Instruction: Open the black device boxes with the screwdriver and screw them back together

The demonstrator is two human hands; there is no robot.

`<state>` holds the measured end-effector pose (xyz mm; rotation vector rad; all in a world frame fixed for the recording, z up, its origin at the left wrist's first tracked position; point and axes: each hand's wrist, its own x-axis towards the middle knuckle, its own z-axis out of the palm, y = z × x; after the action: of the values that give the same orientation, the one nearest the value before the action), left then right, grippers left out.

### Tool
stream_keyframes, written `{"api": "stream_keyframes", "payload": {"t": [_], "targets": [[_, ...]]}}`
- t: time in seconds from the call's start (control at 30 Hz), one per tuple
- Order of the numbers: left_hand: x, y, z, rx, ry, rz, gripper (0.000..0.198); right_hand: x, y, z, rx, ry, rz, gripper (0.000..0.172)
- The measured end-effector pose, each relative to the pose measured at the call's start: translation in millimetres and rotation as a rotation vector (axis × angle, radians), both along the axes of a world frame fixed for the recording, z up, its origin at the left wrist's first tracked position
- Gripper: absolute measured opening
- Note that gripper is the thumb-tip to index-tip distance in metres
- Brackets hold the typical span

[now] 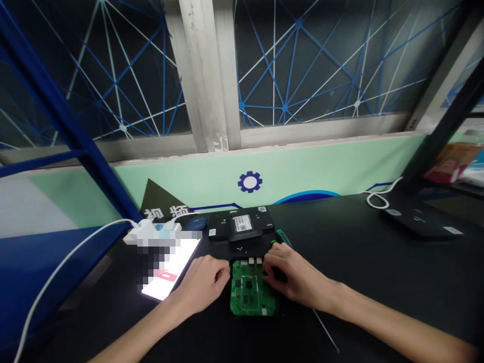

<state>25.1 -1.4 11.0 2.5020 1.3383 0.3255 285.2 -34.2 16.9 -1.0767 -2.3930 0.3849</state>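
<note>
A green circuit board (247,297) lies in front of me on the black table, with dark chips on it and silver ports along its far edge. My left hand (207,282) is closed, its curled fingertips gripping the board's left edge. At the right edge, my right hand (289,275) is curled with its fingertips against the board. That hand also holds a screwdriver (325,331); the thin metal shaft slants out beneath the wrist toward me, and a bit of green handle shows above the knuckles. Several small screws (241,249) lie just beyond the board.
Beyond the board sits a black device casing (242,224) with a white label. A lit tablet (172,267) lies left, near a white power strip (151,231) and a blue mouse (196,223). A green-edged item (283,235) is behind my right hand; a black cover (419,222) lies far right.
</note>
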Motion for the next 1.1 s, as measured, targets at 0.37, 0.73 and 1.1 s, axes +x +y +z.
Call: {"api": "stream_keyframes", "payload": {"t": [0.37, 0.73, 1.1], "targets": [[-0.1, -1.1, 1.0, 0.021, 0.027, 0.001, 0.033, 6.1, 2.6, 3.1, 0.034, 0.1, 0.035, 0.02], [-1.0, -3.0, 0.7, 0.024, 0.035, 0.002, 0.032, 9.0, 36.2, 6.5, 0.16, 0.09, -0.001, 0.041], [-0.1, -1.9, 2.6, 0.03, 0.041, 0.006, 0.032, -8.8, 114.4, 16.7, 0.031, -0.162, 0.055, 0.098]]}}
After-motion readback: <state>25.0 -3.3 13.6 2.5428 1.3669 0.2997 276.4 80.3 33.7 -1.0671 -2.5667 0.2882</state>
